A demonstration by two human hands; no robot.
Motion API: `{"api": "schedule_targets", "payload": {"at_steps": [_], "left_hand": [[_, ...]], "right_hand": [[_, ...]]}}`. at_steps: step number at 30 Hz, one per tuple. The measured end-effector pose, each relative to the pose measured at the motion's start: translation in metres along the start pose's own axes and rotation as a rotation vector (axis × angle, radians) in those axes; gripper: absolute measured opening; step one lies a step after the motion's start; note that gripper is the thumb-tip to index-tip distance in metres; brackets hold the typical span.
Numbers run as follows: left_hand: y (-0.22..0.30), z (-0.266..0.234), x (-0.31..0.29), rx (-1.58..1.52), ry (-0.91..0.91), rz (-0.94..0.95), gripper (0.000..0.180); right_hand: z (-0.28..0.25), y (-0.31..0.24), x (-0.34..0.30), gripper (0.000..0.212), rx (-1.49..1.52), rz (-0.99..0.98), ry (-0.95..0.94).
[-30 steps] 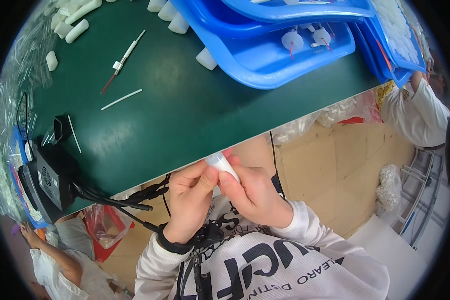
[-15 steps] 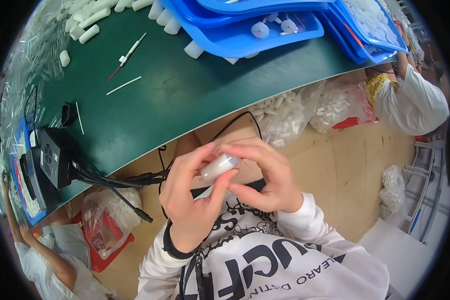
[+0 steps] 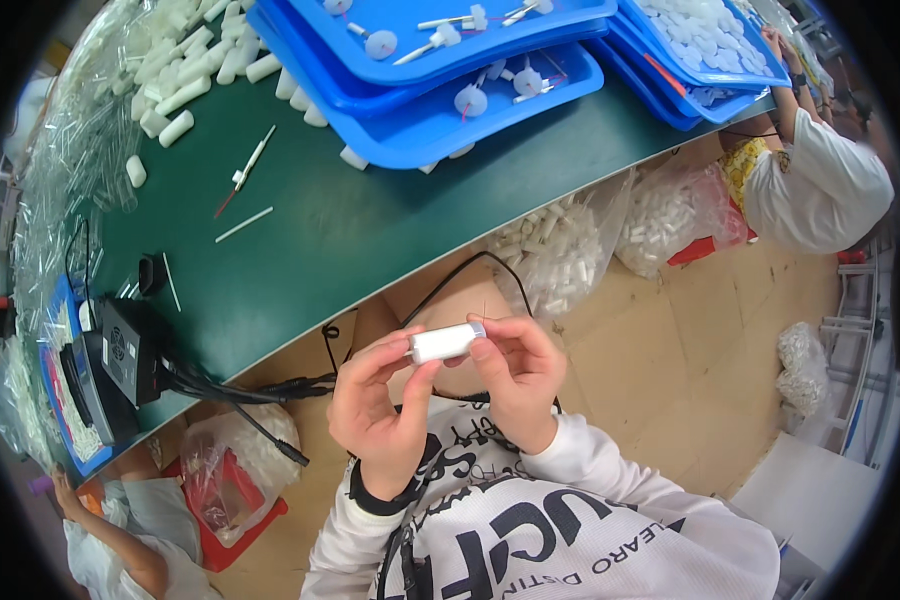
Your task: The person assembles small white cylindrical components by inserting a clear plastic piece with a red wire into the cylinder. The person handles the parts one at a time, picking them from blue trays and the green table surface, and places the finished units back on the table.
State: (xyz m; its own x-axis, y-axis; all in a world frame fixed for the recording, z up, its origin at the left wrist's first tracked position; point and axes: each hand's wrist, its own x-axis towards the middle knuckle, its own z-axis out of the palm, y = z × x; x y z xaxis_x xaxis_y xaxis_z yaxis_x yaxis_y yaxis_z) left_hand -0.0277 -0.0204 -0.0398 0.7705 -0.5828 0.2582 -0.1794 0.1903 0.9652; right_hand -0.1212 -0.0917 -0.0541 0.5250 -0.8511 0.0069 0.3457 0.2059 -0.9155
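A small white cylindrical piece [image 3: 446, 342] is held level between both hands, above the lap and off the green table [image 3: 300, 250], whose edge lies toward 12 o'clock. The left hand [image 3: 380, 410] is closed on its left end with thumb and fingertips; the right hand [image 3: 518, 375] pinches the right end, its fingers curled round the piece — neither hand is open. A thin dark pin seems to stand up just behind the piece, though it is too fine to be sure. Since only the ends are pinched over open floor, a slip is judged likely to send the piece down toward the bags of white parts [image 3: 560, 255] at 1 o'clock — or onto the dark cable [image 3: 440, 280] hanging off the table edge.
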Motion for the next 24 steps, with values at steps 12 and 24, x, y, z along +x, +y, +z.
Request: {"api": "schedule_targets", "payload": {"at_steps": [12, 24], "left_hand": [[0.068, -0.030, 0.039, 0.579, -0.654, -0.087, 0.067], [0.065, -0.181, 0.298, 1.383, -0.082, -0.327, 0.032]], "right_hand": [[-0.091, -0.007, 0.076, 0.018, -0.307, 0.128, 0.030], [-0.314, 0.204, 0.223, 0.059, -1.542, -0.082, 0.227]]}}
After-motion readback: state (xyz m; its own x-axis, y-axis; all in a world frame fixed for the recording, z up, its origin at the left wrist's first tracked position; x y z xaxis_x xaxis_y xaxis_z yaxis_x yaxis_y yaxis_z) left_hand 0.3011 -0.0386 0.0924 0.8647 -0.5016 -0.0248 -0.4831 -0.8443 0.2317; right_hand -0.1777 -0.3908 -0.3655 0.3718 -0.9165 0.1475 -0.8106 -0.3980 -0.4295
